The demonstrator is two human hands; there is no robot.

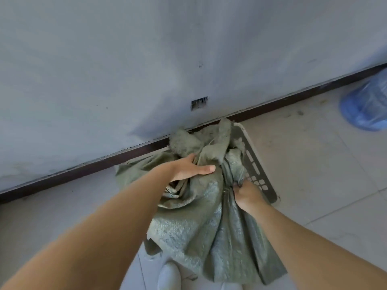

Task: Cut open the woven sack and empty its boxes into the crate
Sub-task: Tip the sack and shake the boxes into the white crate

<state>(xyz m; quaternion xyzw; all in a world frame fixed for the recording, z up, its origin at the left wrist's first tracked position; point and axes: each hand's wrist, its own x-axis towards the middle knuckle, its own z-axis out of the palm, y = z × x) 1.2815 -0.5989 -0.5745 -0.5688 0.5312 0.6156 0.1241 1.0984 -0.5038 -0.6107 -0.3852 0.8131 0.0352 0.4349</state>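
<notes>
**Sack: limp, slick weave**

My left hand clutches a fold, thumb flat, fingers buried; my right hand pinches a gathered twist. It slumps centre frame over the crate. Light and floppy, I'd say; bunched cloth should grip best.

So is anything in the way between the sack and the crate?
Nothing visible is. The woven sack lies draped right over the grey crate, covering most of its opening. The left hand and the right hand both grip its cloth directly. No boxes show.
</notes>
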